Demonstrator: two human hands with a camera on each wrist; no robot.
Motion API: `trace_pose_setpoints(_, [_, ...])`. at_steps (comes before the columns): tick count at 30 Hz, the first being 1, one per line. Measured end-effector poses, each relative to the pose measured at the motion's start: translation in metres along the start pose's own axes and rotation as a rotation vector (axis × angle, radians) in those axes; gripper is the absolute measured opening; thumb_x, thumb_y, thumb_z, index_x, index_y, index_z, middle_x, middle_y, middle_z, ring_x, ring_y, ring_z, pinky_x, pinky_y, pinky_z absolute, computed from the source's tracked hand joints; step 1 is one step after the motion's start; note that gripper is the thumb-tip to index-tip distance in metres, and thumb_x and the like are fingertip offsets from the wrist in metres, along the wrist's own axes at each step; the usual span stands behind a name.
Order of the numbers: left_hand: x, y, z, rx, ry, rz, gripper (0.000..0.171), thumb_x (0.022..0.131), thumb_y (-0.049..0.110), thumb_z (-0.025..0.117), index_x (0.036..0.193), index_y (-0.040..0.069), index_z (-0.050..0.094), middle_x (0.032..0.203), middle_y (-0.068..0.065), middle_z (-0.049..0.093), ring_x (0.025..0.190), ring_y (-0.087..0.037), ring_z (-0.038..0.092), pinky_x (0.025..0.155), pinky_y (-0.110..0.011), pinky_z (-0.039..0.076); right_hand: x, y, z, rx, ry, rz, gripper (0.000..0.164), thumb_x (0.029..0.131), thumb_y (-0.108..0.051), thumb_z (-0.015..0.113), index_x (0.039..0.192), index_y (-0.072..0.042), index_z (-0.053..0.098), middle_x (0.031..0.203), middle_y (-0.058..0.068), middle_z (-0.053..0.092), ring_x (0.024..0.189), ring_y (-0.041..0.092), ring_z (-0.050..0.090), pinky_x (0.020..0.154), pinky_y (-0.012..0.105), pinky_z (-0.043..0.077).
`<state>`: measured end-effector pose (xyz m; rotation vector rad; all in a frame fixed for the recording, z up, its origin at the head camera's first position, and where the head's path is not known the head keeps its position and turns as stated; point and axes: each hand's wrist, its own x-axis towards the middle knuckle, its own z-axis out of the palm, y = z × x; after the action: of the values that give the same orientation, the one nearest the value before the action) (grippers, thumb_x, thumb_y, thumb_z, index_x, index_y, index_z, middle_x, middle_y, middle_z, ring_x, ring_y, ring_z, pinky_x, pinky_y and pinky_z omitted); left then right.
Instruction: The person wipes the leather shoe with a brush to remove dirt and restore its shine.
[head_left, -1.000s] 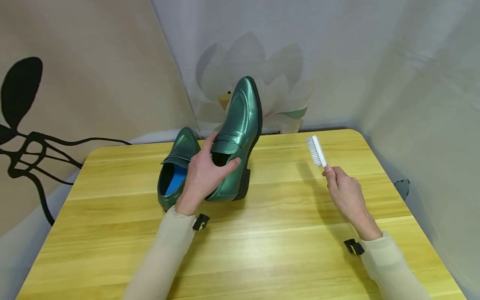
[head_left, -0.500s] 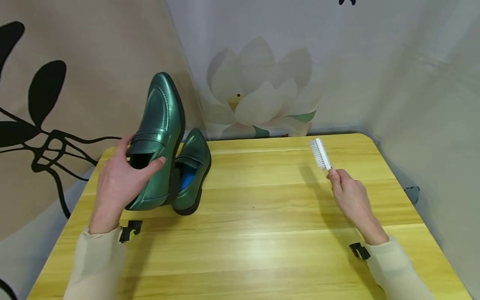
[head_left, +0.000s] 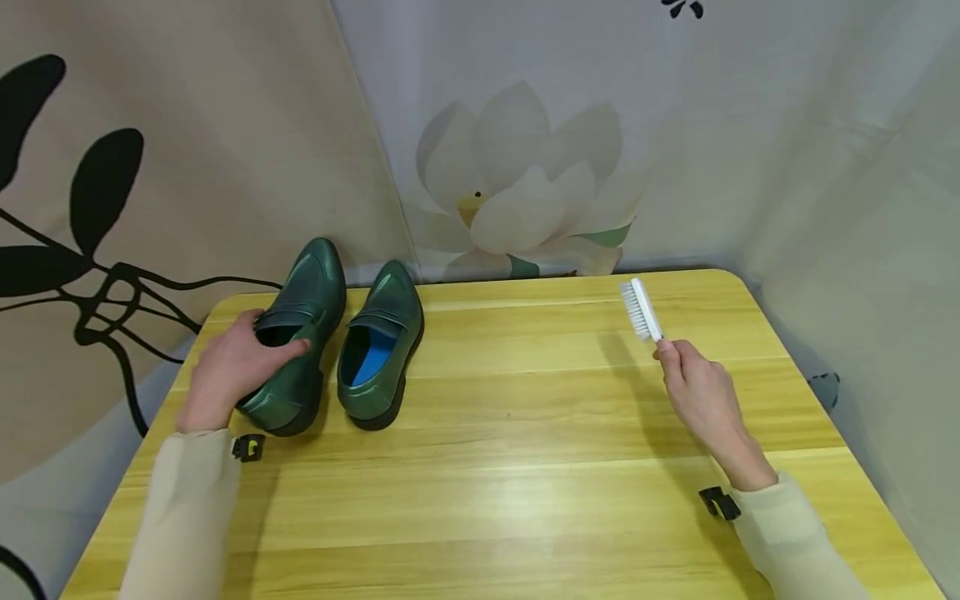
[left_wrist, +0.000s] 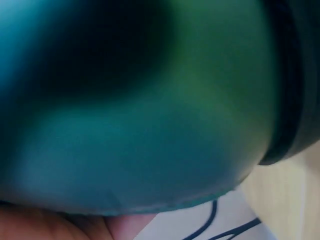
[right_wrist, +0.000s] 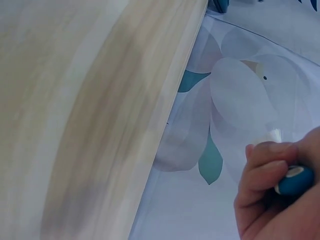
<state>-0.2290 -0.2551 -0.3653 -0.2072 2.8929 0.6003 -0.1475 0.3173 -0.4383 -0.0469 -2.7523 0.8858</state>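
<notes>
My left hand [head_left: 236, 367] grips a green loafer [head_left: 300, 292] around its opening, thumb on the near side. The shoe stands at the left of the table, tilted slightly, toe pointing to the back wall. Its green heel [left_wrist: 150, 160] fills the left wrist view, close and blurred. Just right of it stands the matching loafer [head_left: 382, 342], with a blue insole [head_left: 373, 360] showing. Over the table's right side my right hand [head_left: 701, 396] holds a white brush [head_left: 641, 308] by its handle, bristles facing left. In the right wrist view the handle's blue end [right_wrist: 295, 181] pokes out of the curled fingers.
The wooden table [head_left: 510, 500] has a rounded back edge close to the fabric backdrop [head_left: 750, 150]. A printed flower [head_left: 525, 200] decorates that backdrop, with black leaf shapes [head_left: 107, 192] at the left.
The left hand has carried the loafer from right of its mate to left of it, then lowered it onto the table. The right hand and brush have stayed nearly still.
</notes>
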Motion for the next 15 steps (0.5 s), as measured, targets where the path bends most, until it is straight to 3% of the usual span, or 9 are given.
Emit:
trace_pose_setpoints(7, [0.022, -0.007, 0.022, 0.051, -0.027, 0.004, 0.112, 0.090, 0.073, 0.059, 0.156, -0.011, 0.023, 0.134, -0.044, 0.045, 0.105, -0.055, 0.051, 0.077, -0.063, 0.046, -0.004, 0.002, 0.002, -0.004, -0.020, 0.021, 0.050, 0.114, -0.035, 0.037, 0.109, 0.006, 0.065, 0.070, 0.008, 0.055, 0.049, 0.018, 0.041, 0.043, 0.033, 0.033])
trace_pose_setpoints(15, [0.031, -0.006, 0.032, 0.067, -0.064, 0.004, 0.107, 0.091, 0.070, 0.060, 0.150, -0.013, 0.029, 0.129, -0.043, 0.049, 0.102, -0.053, 0.052, 0.075, -0.060, 0.047, -0.002, 0.000, 0.006, -0.028, -0.060, 0.018, 0.053, 0.114, -0.038, 0.036, 0.112, 0.006, 0.065, 0.065, 0.006, 0.048, 0.050, 0.020, 0.039, 0.047, 0.035, 0.034])
